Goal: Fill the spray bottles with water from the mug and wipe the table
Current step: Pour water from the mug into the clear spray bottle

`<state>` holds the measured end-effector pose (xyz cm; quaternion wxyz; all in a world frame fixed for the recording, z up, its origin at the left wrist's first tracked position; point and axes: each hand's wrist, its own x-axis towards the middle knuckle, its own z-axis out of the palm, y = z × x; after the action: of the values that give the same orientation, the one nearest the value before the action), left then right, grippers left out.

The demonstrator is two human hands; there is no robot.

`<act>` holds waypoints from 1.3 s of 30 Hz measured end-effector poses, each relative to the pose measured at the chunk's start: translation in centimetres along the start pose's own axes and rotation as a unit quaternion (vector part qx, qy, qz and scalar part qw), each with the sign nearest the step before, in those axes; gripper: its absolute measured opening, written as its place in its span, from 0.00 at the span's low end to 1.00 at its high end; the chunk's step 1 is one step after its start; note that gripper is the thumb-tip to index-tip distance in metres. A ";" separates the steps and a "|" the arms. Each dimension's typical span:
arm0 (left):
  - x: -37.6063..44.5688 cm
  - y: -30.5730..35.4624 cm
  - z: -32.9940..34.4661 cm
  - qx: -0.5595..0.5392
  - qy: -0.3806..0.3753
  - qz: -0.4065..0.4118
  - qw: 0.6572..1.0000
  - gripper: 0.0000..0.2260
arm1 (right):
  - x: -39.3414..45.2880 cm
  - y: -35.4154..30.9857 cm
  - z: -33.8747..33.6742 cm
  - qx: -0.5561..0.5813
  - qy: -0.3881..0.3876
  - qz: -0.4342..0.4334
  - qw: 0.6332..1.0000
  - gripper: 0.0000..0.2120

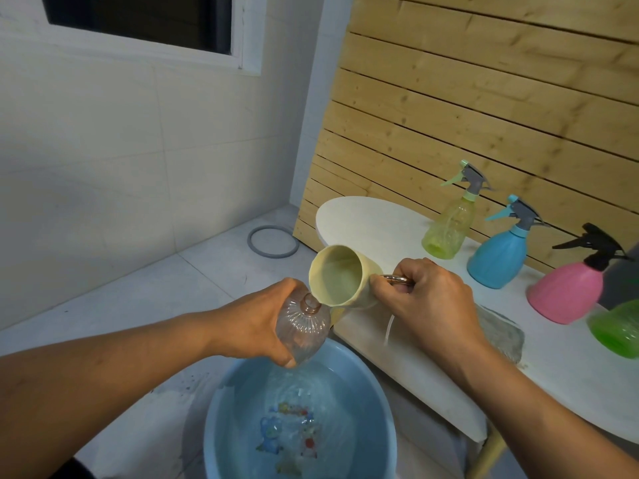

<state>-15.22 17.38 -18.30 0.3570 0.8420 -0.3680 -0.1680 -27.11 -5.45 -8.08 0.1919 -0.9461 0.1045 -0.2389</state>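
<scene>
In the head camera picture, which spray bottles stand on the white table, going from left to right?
yellow-green bottle → blue bottle → pink bottle → green bottle, partly cut off by the picture's right edge.

Bottle [301, 326], in the left hand's [256, 323] grip: clear with a pinkish tint, vertically ribbed.
Mug [340, 276], by its handle in the right hand [427, 299]: pale cream-yellow; handle silver metal.
Basin [380, 402], below the gripped bottle: light blue, multicoloured print on its bottom.
Table [373, 216], beyond the mug: white.
Spray bottles right of the mug: translucent yellow-green bottle [447, 229], mint and grey head; sky-blue bottle [496, 259], blue and grey head; pink bottle [567, 292], black head; green bottle [619, 328].
Cloth [501, 335]: grey.
Slatted panel [484, 98]: pale knotty wood.
</scene>
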 end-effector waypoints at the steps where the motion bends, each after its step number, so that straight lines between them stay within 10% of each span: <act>1: 0.0 0.0 0.0 0.000 0.000 0.000 1.000 0.46 | 0.0 0.0 0.0 -0.002 0.000 0.000 1.000 0.17; 39: 0.3 0.2 0.6 -0.017 -0.005 -0.001 1.000 0.46 | 0.0 0.2 0.2 -0.008 0.013 -0.022 1.000 0.18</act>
<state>-15.43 16.82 -18.59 0.3689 0.8355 -0.3659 -0.1785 -27.08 -5.60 -8.32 0.1779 -0.9466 0.0881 -0.2542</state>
